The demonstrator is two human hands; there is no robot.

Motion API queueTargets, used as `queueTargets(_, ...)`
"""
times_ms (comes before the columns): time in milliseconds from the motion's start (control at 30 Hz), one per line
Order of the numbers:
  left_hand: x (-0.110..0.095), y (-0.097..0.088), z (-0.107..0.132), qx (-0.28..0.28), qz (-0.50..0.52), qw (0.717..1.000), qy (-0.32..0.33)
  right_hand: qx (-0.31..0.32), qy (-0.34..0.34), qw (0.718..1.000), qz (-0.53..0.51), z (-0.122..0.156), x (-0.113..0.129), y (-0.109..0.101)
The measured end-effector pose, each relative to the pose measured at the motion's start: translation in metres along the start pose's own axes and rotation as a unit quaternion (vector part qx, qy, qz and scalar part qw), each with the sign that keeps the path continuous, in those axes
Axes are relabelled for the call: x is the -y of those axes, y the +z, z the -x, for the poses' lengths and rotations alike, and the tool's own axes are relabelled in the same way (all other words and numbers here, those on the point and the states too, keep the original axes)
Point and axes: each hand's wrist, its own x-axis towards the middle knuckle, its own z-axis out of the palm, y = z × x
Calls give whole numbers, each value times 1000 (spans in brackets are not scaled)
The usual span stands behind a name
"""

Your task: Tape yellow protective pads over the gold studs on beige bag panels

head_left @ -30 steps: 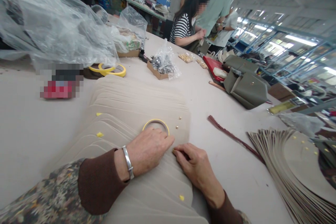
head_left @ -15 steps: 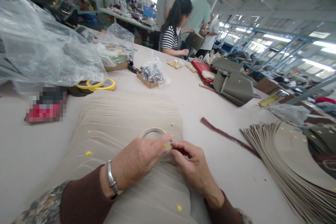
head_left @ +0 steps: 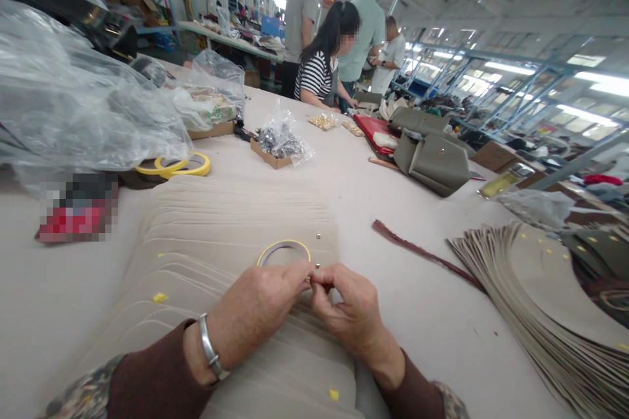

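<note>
pale table (head_left: 344, 186), fanned panels (head_left: 216, 249), brown strip (head_left: 426, 253)

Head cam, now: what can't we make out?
Head view:
What left hand and right hand hold, if anything: fingers hide it.
Near side of tape roll: left hand covers it.
Fanned panels: cut off by right edge.
Red-and-black object: pixelated.

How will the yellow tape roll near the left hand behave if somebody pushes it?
The yellow tape roll lies flat, so it would probably slide rather than roll. Its thin, open ring suggests little weight. The loosely overlapping beige sheets underneath might shift with it.
</note>
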Motion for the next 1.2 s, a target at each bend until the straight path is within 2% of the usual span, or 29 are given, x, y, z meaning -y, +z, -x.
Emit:
queueTargets(100,-1,-1,-1,-17,-10,1000,-7,0,57,998,-24,-3,2,3)
queueTargets(167,-2,-1,-1,-28,-33,999,-3,8,146,986,-81,-4,5,5)
queueTargets(233,-3,0,-1,-40,-55,998,6,23,260,951,-165,-7,6,8)
queueTargets(300,-5,1,-1,-57,-61,996,17,35,355,902,-245,-9,5,9)
queueTargets(367,-7,1,-1,-69,-62,995,27,23,411,863,-293,-12,-1,8)
queueTargets(467,-8,-2,-1,-40,-98,994,6,10,448,840,-304,-13,-13,2)
queueTargets(533,-7,-4,-2,7,-135,990,-30,28,449,845,-287,-11,-20,-2)
queueTargets(633,-6,-6,-4,65,-162,983,-62,58,414,876,-242,-6,-24,-4)
queueTargets(767,-7,-5,-7,88,-168,980,-67,74,328,936,-107,-3,-22,1)
queueTargets(867,-8,-5,-7,102,-165,978,-72,74,268,960,-23,-5,-19,5)
queueTargets(1000,-9,-4,-8,104,-160,979,-71,75,221,972,21,-9,-18,7)
queueTargets(1067,-7,-5,-7,93,-161,980,-69,76,223,972,24,-9,-20,7)
queueTargets(1133,-5,-6,-7,71,-167,981,-72,66,264,962,2,-6,-24,5)
queueTargets(1200,-2,-9,-7,40,-178,980,-84,50,325,942,-63,0,-28,3)
